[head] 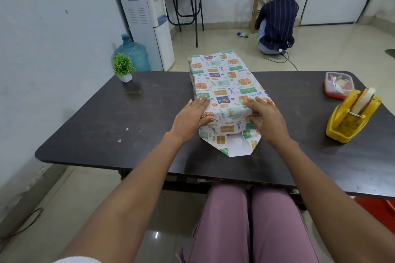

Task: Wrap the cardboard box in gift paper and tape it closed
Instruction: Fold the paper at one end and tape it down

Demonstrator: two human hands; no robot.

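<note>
Head camera looks down (wide-angle) over table (149,113).

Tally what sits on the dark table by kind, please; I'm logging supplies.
Wrapped box: 1
Yellow tape dispenser: 1
Small potted plant: 1
Clear container with red lid: 1
Total: 4
</note>
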